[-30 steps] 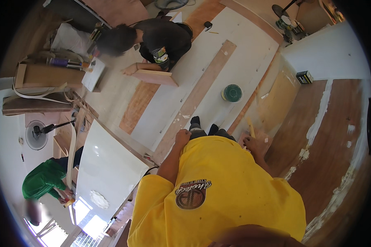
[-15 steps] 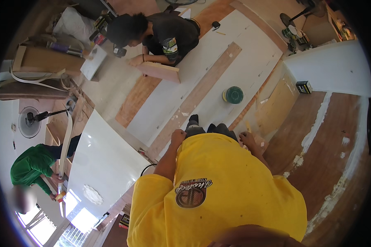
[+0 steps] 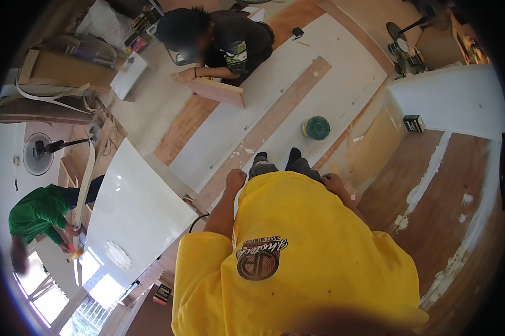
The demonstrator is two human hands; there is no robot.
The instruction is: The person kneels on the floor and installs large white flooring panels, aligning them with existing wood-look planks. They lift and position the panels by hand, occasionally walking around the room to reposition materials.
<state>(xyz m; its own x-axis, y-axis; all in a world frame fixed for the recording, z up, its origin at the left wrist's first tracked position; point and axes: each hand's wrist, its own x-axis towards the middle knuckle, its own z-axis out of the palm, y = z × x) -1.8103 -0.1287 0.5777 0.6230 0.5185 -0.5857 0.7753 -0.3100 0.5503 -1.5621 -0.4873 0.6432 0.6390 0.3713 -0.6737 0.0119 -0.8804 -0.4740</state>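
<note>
Both of my arms hang beside my yellow shirt. My left hand [image 3: 236,179] is curled into a loose fist by my left thigh, with nothing seen in it. On the other side, my right hand [image 3: 333,183] is closed near my right thigh. Its palm is turned away, and a faint yellowish strip lies just beyond it; whether the fingers hold anything is hidden. Ahead of my dark-socked feet [image 3: 294,154], a tub with a green lid [image 3: 318,128] stands on a large white panel [image 3: 342,73]. A brown wood strip [image 3: 280,106] lies along the panel.
A crouching person in black [image 3: 230,47] steadies a pale board [image 3: 219,92] on edge. To the left, a person in green [image 3: 39,210] handles a long strip beside a glossy white tabletop [image 3: 135,196]. Brown boards with white filler [image 3: 431,179] lie right; a small box [image 3: 413,123] stands there.
My right foot has come forward into view beside the left. My right hand has drawn nearer my thigh. The person in green has shifted a hand slightly along the strip.
</note>
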